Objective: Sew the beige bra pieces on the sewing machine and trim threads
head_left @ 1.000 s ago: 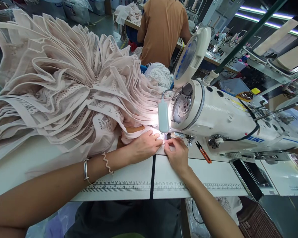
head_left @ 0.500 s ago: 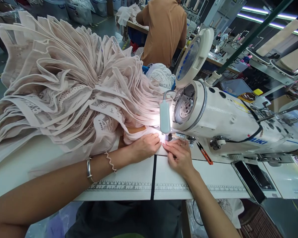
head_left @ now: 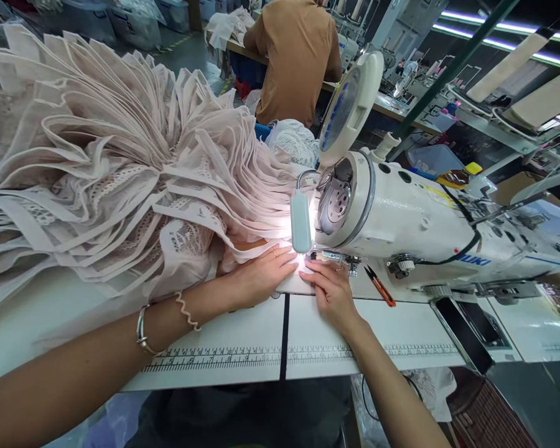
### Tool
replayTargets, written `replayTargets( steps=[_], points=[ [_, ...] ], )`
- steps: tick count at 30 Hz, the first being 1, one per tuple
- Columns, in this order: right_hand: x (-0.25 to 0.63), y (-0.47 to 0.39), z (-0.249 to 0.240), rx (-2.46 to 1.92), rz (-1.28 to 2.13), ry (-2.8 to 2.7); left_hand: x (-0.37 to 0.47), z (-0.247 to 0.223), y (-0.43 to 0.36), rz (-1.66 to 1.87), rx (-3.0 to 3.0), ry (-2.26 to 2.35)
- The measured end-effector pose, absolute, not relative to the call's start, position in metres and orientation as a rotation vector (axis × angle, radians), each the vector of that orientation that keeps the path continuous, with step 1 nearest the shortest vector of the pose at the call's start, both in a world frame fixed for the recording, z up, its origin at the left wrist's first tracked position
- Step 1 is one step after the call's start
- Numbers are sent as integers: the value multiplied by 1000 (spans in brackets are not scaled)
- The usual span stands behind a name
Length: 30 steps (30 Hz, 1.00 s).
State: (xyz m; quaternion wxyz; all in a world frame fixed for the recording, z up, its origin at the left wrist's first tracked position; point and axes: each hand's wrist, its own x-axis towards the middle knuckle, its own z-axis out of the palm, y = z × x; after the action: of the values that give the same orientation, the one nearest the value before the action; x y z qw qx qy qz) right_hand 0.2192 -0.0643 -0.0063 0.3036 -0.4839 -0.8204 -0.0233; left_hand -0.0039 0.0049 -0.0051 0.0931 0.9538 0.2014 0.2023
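My left hand point(head_left: 264, 277) lies flat with its fingers stretched out, pressing on pale pink fabric point(head_left: 249, 252) left of the sewing machine's needle area. My right hand point(head_left: 331, 289) rests just to the right, its fingers extended and their tips beside the lit needle area. Between the two hands the cloth under the fingertips is washed out by glare. A small lamp point(head_left: 301, 221) hangs right above and hides the needle. The white sewing machine point(head_left: 401, 211) reaches in from the right. A large heap of pale pink lace-trimmed garment pieces point(head_left: 116, 162) covers the table's left side.
Orange thread snips point(head_left: 380, 286) lie right of my right hand. A phone point(head_left: 462, 336) sits near the table's front edge, which carries a printed ruler point(head_left: 224, 358). A round magnifier point(head_left: 352, 109) stands above the machine head. A person in a brown shirt point(head_left: 296, 56) sits ahead.
My left hand has gone from closed fingertips on the fabric to lying flat with fingers stretched out. My right hand stays by the needle area. The whole view has shifted slightly.
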Motion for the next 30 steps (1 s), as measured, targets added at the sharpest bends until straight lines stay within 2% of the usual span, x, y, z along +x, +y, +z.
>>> replayTargets(
  steps=[7,18,30],
  points=[
    [219,-64,-5,-1261,-91,-2189,-5,-10,8,585,2833,551],
    [217,-61,-7,-1388,-105,-2226,2,9,13,624,2591,659],
    [220,-52,-3,-1607,17,-2361,9,5,25,620,2455,756]
  ],
)
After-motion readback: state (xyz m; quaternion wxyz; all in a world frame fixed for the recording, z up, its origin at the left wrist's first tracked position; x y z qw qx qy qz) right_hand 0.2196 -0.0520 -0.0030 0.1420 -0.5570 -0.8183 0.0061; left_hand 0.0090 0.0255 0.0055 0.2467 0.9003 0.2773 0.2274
